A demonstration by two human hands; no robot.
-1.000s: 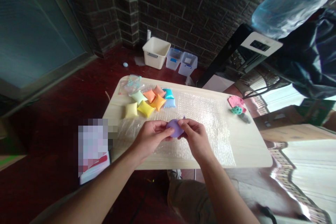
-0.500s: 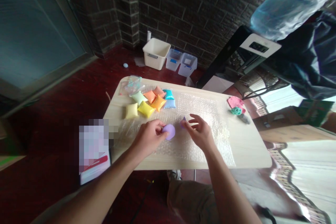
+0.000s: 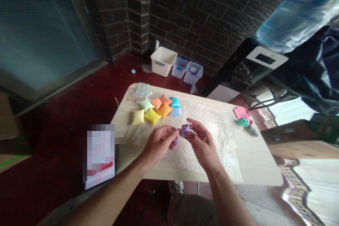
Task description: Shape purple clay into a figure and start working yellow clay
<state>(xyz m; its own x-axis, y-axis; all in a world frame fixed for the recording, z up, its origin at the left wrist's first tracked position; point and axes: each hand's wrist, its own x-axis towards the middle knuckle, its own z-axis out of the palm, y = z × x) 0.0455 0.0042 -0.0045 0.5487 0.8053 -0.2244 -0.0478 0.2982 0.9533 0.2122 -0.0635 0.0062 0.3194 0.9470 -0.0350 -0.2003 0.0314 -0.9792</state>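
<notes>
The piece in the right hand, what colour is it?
The piece is purple, best seen in the head view.

One head-worn camera looks forward and down on the nearby table (image 3: 261,160), seemingly tilted a little sideways.

A wall of dark rectangular bricks with pale mortar lines (image 3: 201,17) is running across the back. On the left, a wide blue-grey panel in a grey frame (image 3: 45,31) is facing a dark red floor (image 3: 79,113). A pale wood-grain table with rounded corners (image 3: 261,164) is standing in the middle. Near the bricks, a cream plastic basket (image 3: 159,70) and two clear plastic bins (image 3: 179,73) are sitting in a row. On the right, light is glinting off a large translucent blue bottle (image 3: 296,21).
</notes>
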